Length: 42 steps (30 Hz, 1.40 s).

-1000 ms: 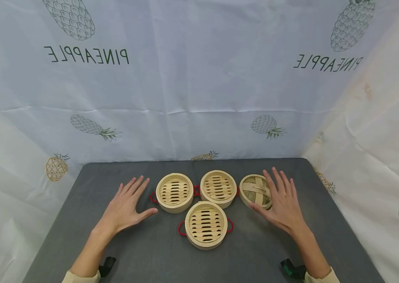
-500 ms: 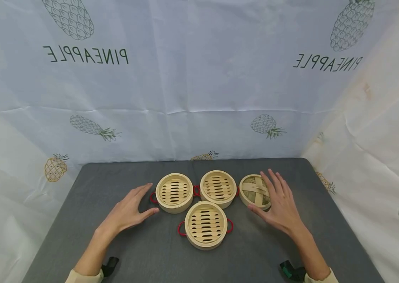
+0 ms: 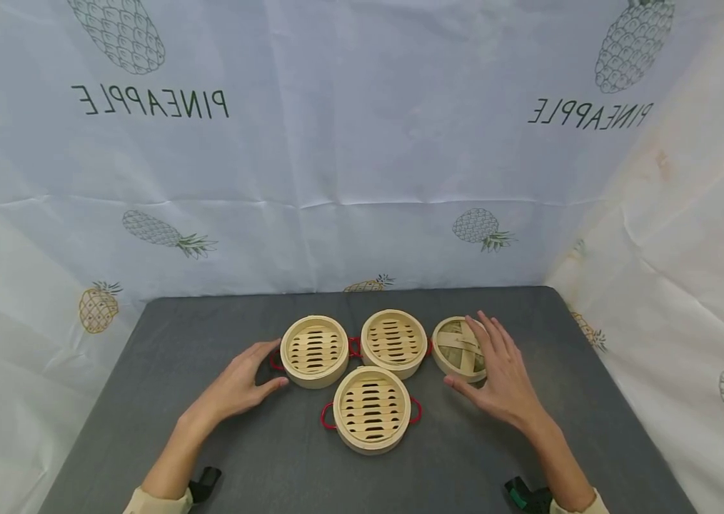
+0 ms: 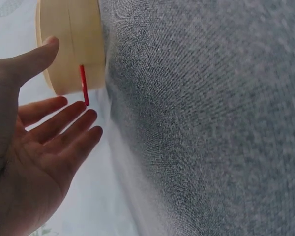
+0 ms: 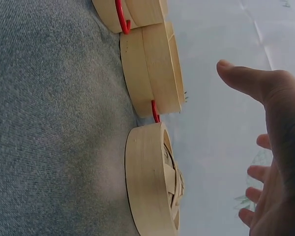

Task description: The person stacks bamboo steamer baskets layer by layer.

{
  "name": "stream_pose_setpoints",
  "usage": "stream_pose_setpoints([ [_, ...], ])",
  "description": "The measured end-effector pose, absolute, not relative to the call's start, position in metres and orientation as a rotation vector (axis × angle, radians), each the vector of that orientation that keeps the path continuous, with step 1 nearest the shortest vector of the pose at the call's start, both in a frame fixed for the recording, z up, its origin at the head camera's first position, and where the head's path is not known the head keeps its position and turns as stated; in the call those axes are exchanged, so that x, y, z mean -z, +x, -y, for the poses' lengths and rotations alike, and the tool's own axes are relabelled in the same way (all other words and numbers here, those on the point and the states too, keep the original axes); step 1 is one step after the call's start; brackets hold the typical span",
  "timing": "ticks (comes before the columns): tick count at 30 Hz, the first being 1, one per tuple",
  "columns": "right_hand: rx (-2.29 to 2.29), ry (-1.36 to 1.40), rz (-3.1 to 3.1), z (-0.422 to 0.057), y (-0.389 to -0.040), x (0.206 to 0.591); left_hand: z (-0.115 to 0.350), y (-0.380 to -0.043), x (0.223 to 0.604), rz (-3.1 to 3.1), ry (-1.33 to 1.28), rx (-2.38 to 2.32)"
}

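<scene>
At the back left of the table stands a round bamboo steamer basket [image 3: 314, 378] with red handles. My left hand [image 3: 238, 385] is beside it, fingers loosely bent and thumb apart; the left wrist view has the fingertips near the red handle [image 4: 84, 84], and contact is hard to tell. A woven bamboo steamer lid [image 3: 455, 350] lies on the table at the back right. Over its right side hovers my right hand [image 3: 505, 382], thumb and fingers spread, partly covering it. In the right wrist view, a gap separates this hand from the lid [image 5: 148, 179].
Between them is a second steamer basket [image 3: 394, 368], close against the first. A third basket [image 3: 371, 442] sits in front of these two, with red handles on both sides. The dark grey table [image 3: 439, 471] ends at a pineapple-print curtain [image 3: 317, 164].
My left hand has moved slightly right towards the left basket, its fingers bending from spread to loosely curved. The right hand has shifted a little left over the lid. Baskets and lid stay put.
</scene>
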State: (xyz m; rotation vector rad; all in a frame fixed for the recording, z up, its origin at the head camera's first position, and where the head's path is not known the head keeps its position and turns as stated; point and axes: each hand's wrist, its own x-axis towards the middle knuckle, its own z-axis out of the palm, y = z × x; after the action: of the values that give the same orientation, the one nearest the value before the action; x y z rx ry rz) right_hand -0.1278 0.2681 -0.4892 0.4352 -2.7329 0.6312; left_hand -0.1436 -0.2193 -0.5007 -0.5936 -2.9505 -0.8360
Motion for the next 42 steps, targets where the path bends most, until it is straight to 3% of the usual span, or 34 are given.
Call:
stream_pose_setpoints([
  [42, -1.233, 0.602, 2.631, -0.227, -0.106, 0.509, 0.216, -0.154, 0.512, 2.932, -0.647, 0.944],
])
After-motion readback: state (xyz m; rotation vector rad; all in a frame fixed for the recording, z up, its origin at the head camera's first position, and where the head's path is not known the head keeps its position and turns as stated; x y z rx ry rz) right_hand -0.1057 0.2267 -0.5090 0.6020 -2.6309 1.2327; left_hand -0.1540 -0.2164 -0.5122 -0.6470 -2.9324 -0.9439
